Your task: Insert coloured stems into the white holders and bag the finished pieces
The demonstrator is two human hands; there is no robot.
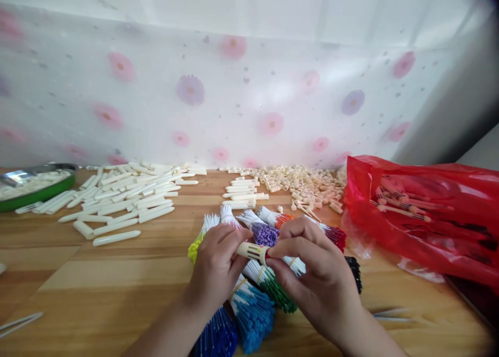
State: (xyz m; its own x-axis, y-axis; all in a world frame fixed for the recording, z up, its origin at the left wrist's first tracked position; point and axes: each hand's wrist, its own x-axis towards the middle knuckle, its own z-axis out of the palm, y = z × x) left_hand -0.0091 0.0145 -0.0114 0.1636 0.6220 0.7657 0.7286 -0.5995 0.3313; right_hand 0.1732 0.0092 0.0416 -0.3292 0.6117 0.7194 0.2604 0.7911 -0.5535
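Observation:
My left hand (217, 263) is closed round a cream plastic pen barrel (252, 250) with slots near its end. My right hand (312, 263) pinches something small at that slotted end, too small to name. Both hands hover over bundles of coloured refills (253, 310) lying on the wooden table (97, 284): blue, green, purple, yellow, red and black tips show around the hands.
A spread of white tubes (125, 201) lies at the back left beside a green-rimmed tray (35, 183). Small cream slotted parts (304, 183) are heaped at the back centre. A red plastic bag (424, 211) with assembled pieces sits at right. A flowered sheet (234, 87) hangs behind.

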